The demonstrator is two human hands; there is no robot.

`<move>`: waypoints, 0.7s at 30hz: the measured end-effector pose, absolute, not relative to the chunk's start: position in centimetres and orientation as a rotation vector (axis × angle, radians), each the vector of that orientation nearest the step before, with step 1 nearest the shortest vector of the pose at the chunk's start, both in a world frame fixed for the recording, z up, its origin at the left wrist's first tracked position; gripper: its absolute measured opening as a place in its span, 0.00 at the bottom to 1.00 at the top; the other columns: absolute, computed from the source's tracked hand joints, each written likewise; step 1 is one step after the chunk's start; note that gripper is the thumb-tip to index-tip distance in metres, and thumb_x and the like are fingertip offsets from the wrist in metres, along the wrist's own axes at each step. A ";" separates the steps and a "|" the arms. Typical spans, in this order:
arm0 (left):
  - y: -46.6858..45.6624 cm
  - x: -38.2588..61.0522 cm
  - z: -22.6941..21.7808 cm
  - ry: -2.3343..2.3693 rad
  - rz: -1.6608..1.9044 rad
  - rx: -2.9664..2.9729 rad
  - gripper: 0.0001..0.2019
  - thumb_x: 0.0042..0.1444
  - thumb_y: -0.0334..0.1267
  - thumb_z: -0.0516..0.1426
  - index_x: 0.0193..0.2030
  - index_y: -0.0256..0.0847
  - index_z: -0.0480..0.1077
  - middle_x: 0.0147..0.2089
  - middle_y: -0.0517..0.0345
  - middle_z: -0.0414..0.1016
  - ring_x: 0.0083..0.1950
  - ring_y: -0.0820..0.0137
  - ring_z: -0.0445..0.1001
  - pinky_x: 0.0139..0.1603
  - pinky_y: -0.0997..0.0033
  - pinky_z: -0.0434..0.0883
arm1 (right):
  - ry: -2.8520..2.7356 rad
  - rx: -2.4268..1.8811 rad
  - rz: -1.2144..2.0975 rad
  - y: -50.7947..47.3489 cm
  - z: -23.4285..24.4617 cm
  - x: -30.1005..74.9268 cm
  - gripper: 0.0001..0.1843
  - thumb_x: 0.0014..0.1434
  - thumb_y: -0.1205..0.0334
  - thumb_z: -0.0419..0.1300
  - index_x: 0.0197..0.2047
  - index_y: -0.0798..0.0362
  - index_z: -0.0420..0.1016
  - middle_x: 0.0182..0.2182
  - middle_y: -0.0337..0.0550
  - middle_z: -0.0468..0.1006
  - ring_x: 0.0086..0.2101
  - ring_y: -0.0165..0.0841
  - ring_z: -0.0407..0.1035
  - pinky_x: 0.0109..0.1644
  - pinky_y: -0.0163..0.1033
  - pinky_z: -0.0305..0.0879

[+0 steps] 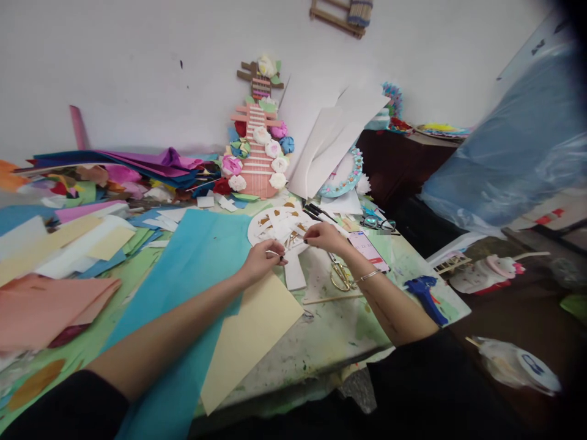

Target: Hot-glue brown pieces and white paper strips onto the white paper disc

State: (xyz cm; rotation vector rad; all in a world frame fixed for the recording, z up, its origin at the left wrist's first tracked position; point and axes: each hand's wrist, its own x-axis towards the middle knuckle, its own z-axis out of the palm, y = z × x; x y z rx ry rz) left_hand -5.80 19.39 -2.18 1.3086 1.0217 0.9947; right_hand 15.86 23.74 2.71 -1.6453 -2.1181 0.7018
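Observation:
My left hand (262, 259) is closed in a pinch on a small white paper piece just above a cream sheet (250, 333). My right hand (324, 236) is also pinched, its fingertips on a white paper strip at the edge of a round white cut-out (270, 225) with brown gaps. The two hands are a short way apart over the paint-stained table (330, 333). A white T-shaped paper piece (294, 272) lies between them. Gold-handled scissors (340, 275) rest under my right wrist.
A large blue sheet (183, 287) lies at left, beside stacks of coloured paper (59, 256). A pink paper-flower model (259, 150) stands at the wall with white sheets (330, 140). A phone (369, 250), glasses (380, 223), blue glue gun (426, 296) and wooden stick (332, 299) lie at right.

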 end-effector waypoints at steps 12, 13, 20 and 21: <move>19.9 -3.9 -2.8 0.962 1.053 1.054 0.17 0.45 0.35 0.70 0.34 0.34 0.66 0.30 0.56 0.77 0.31 0.68 0.80 0.42 0.61 0.81 | -1.922 -1.324 0.989 21.0 -0.3 13.5 0.05 0.52 0.67 0.64 0.34 0.58 0.80 0.26 0.43 0.82 0.30 0.32 0.77 0.33 0.33 0.70; 19.9 -3.9 -3.0 0.965 1.059 1.059 0.17 0.45 0.36 0.70 0.35 0.34 0.66 0.30 0.56 0.77 0.31 0.68 0.80 0.41 0.62 0.81 | -1.921 -1.325 0.990 21.1 -0.3 13.5 0.05 0.51 0.66 0.65 0.33 0.58 0.80 0.26 0.43 0.82 0.30 0.33 0.77 0.33 0.33 0.70; 19.7 -4.2 -3.1 1.008 1.051 1.302 0.11 0.52 0.37 0.62 0.38 0.36 0.65 0.40 0.55 0.73 0.33 0.70 0.80 0.39 0.65 0.80 | -1.987 -1.434 0.857 22.1 0.3 13.6 0.07 0.46 0.72 0.67 0.32 0.55 0.80 0.25 0.39 0.82 0.29 0.32 0.77 0.33 0.32 0.69; 19.5 -4.3 -3.0 1.020 1.042 1.368 0.10 0.54 0.37 0.60 0.40 0.37 0.65 0.42 0.54 0.73 0.33 0.70 0.80 0.37 0.67 0.79 | -1.984 -1.473 0.791 22.5 0.5 13.7 0.08 0.46 0.74 0.66 0.31 0.55 0.80 0.26 0.39 0.81 0.30 0.32 0.77 0.35 0.33 0.69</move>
